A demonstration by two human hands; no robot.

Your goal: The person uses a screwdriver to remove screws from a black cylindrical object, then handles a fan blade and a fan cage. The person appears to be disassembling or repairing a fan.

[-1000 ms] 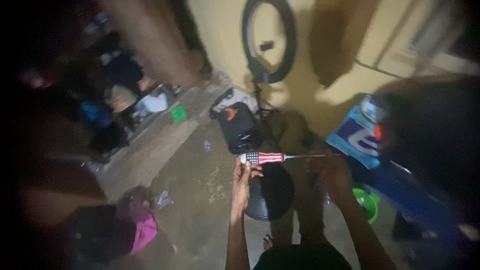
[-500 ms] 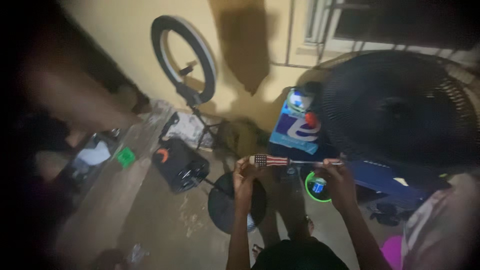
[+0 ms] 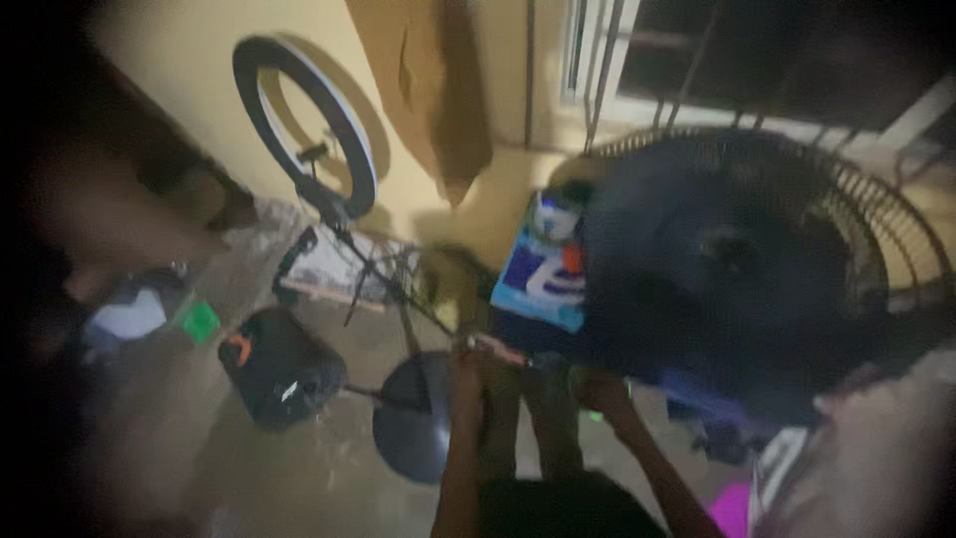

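Screwdriver – blurred, thin shaft and patterned handle – sits level just in front of the fan, at its lower left edge. Left hand is wrapped round the handle end; right hand is low by the fan base, grip too smeared to tell. Best judged: keep the shaft straight and steady the tip end. Fan is dark, round, wire-caged. Left of fan: black round stand base, black boxy speaker. Farther left of fan, a glossy ring light leans on matte yellow wall.
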